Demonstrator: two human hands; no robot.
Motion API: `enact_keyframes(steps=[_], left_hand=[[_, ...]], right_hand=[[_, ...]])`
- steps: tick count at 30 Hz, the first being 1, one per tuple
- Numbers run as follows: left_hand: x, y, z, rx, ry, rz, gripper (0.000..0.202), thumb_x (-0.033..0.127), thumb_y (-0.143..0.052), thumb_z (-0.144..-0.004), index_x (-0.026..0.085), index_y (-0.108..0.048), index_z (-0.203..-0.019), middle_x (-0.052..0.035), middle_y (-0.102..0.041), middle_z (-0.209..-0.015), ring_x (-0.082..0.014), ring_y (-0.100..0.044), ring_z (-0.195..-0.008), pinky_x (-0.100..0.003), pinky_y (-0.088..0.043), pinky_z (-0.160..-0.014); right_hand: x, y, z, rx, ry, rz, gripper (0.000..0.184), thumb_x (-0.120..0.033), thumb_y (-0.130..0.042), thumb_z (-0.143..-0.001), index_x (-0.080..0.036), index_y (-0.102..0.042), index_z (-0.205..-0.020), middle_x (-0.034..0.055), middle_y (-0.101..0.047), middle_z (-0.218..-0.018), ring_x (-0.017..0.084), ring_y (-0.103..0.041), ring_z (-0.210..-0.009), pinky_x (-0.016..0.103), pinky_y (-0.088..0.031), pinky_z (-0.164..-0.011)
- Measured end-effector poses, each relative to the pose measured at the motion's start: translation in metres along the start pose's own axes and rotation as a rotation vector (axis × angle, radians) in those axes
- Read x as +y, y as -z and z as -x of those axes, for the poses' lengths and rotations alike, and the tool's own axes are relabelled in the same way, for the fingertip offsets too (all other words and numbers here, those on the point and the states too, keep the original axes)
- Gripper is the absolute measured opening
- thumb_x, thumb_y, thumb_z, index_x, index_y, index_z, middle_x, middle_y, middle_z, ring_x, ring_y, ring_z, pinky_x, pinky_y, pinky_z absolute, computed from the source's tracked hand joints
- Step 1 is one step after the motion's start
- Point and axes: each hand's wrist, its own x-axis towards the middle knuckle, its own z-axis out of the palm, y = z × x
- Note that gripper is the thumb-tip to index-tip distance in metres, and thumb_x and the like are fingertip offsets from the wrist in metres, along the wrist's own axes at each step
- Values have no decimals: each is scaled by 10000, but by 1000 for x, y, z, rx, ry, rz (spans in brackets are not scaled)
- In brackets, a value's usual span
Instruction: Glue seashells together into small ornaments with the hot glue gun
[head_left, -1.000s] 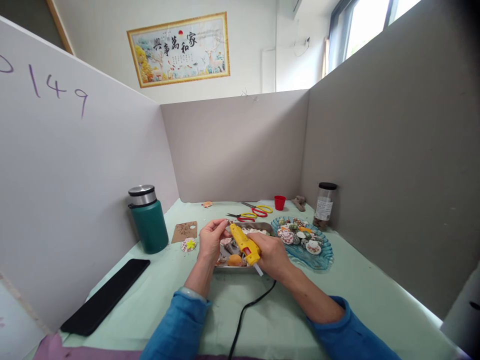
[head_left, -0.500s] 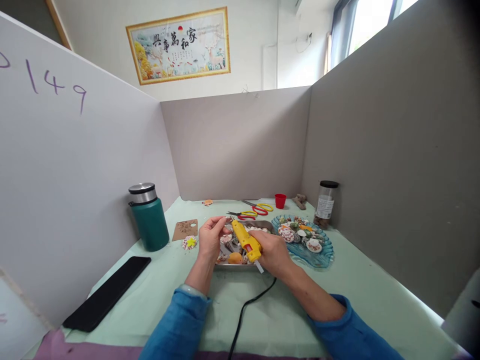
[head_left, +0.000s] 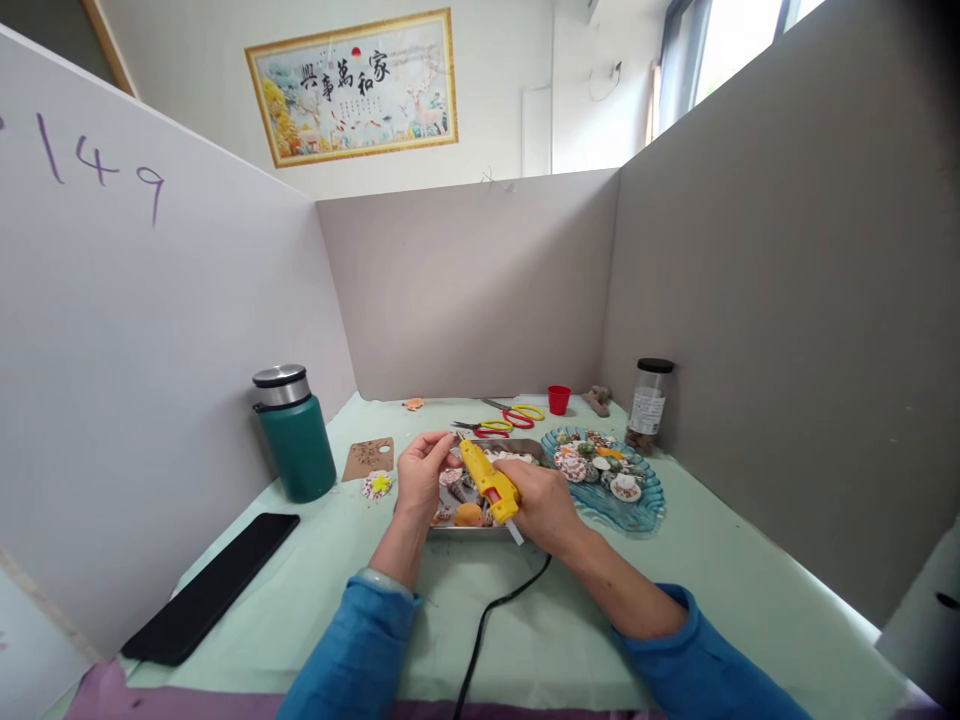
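Note:
My right hand (head_left: 541, 500) is wrapped round a yellow hot glue gun (head_left: 487, 478), with a whitish glue stick (head_left: 514, 532) poking from its rear. The nozzle points up and left, close to the fingertips of my left hand (head_left: 421, 475). Those fingers are pinched together; whatever they hold is too small to make out. Beneath both hands lies a metal tray (head_left: 480, 533) of seashells, partly hidden by them. An orange shell (head_left: 469, 515) shows at its near side. A black cord (head_left: 501, 602) runs toward me across the table.
Right of the tray sits a blue dish (head_left: 637, 518) of shells, with a jar (head_left: 648, 408) behind. Scissors (head_left: 491, 428) and a red cup (head_left: 559, 400) are farther back. On the left are a green bottle (head_left: 297, 445), a black flat case (head_left: 214, 590) and a brown card (head_left: 367, 460).
The view has shifted slightly. Both hands keep nearly the same pose, with the glue gun's nozzle still by the left fingertips.

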Motion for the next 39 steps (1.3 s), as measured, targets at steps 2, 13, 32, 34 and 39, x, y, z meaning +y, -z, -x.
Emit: enact_keyframes(steps=[2, 13, 32, 34, 39], left_hand=[[0, -1, 0, -3, 0, 2, 261, 269, -765, -603, 111, -641, -769, 19, -608, -574, -49, -506, -448, -183, -459, -505], [3, -1, 1, 16, 10, 42, 280, 290, -764, -600, 116, -622, -767, -10, -651, -650, -44, -482, -437, -227, -493, -531], [-1, 0, 0, 15, -10, -13, 286, 306, -758, -604, 116, -638, -781, 18, -603, -552, -62, -511, -451, -200, -444, -522], [-2, 0, 0, 13, -15, -33, 288, 315, -755, -608, 115, -640, -780, 22, -587, -535, -66, -511, -460, -197, -436, -520], [-1, 0, 0, 21, -18, -26, 292, 313, -758, -598, 116, -637, -777, 22, -580, -540, -64, -499, -455, -203, -440, -515]], right_hand=[[-2, 0, -1, 3, 2, 13, 187, -249, -536, -835, -183, -597, -998, 67, -695, -889, 182, -642, -795, 254, -440, -683], [0, 0, 0, 13, -22, 19, 206, -227, -554, -819, -186, -595, -1017, 62, -697, -919, 190, -643, -807, 262, -433, -678], [-4, 3, -1, 3, 3, 20, 213, -246, -531, -833, -180, -605, -1022, 73, -696, -895, 182, -641, -801, 254, -435, -681], [-5, 2, -1, 2, 10, 24, 210, -252, -531, -835, -178, -607, -1016, 74, -696, -876, 177, -639, -787, 249, -432, -676], [-6, 2, -1, 3, 0, 25, 202, -259, -543, -832, -179, -607, -1005, 72, -696, -870, 176, -637, -774, 247, -428, -669]])
